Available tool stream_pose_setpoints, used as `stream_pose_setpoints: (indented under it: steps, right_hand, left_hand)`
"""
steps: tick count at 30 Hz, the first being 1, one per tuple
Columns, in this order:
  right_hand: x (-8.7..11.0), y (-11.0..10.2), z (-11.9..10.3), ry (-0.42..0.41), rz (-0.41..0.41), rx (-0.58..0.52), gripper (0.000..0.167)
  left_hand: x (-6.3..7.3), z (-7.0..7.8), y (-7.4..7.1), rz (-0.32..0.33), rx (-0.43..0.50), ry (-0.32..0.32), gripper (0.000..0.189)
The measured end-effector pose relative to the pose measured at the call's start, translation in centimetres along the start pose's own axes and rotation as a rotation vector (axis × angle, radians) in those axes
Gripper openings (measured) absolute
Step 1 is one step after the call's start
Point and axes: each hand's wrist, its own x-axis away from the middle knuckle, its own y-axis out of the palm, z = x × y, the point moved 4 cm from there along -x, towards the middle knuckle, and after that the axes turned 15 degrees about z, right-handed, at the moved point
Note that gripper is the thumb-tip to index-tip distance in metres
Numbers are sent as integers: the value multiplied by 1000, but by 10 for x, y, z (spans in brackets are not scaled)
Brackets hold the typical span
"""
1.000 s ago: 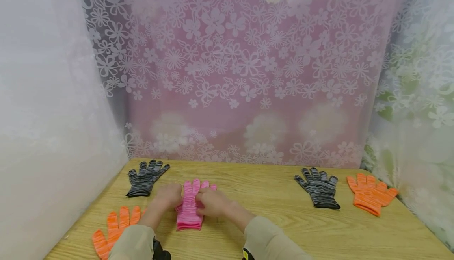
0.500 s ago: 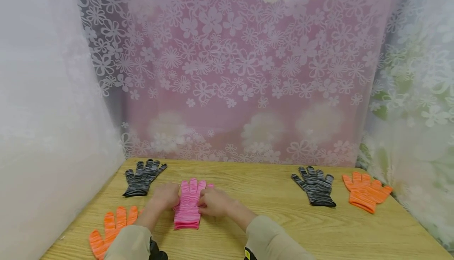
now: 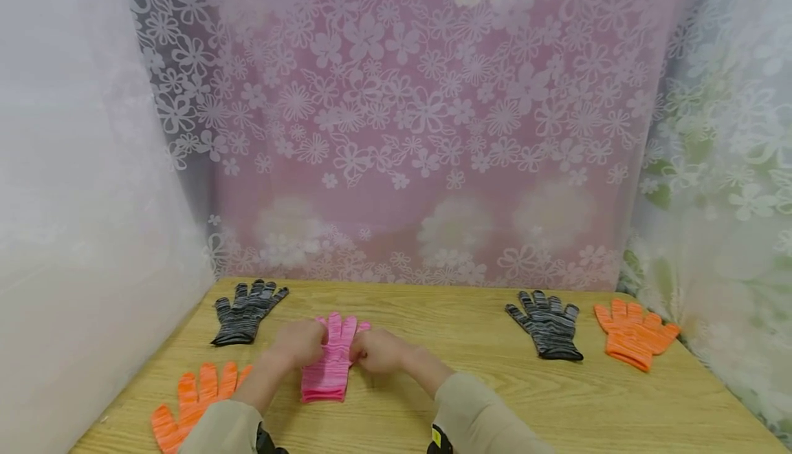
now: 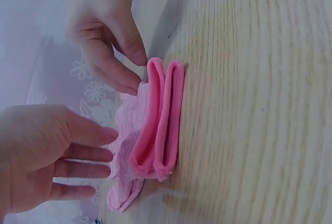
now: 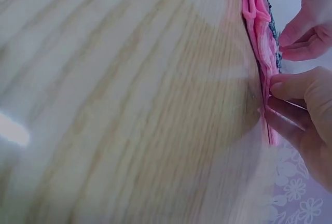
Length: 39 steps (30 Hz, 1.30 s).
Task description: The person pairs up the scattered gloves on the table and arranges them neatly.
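Two pink knitted gloves [image 3: 328, 375] lie stacked on the wooden table, fingers pointing away; their two cuffs [image 4: 174, 115] show one over the other in the left wrist view. My left hand [image 3: 302, 342] is over the left side of the stack. In the left wrist view its fingers [image 4: 85, 169] are extended, with the thumb tip right at the upper glove. My right hand [image 3: 380, 351] pinches the right edge near the glove fingers, thumb [image 5: 282, 85] on top and fingertips low at the edge.
A grey-black glove [image 3: 244, 313] lies at the back left and an orange glove [image 3: 198, 399] at the front left, partly under my left sleeve. Another grey-black glove [image 3: 549, 327] and orange glove [image 3: 634, 333] lie at the right. Patterned curtains [image 3: 421, 131] surround the table.
My left hand has moved from the left edge onto the pink gloves. The right hand has stayed at the right edge, its fingers shifting slightly. The head view has drifted a little.
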Motion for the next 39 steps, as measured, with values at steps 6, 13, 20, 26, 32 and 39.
stream_pose_setpoints:
  steps: [6, 13, 20, 26, 32, 39]
  right_hand:
    - [6, -2, 5, -53, -12, 64, 18]
    - [18, -14, 22, 31, -19, 45, 18]
    - [43, -53, 56, 188, 25, -8, 20]
    - [76, -87, 89, 303, 118, -113, 21]
    - [116, -115, 116, 454, 214, -135, 22]
    - [163, -141, 148, 509, 254, 16, 29]
  left_hand:
    - [0, 5, 5, -51, 112, 58, 6]
    - [3, 5, 9, -69, 191, 94, 7]
    - [4, 4, 13, -62, 164, 152, 10]
    - [5, 4, 12, -47, 136, 160, 17]
    - [8, 2, 11, -18, 124, 163, 13]
    - [12, 0, 12, -17, 125, 147, 11]
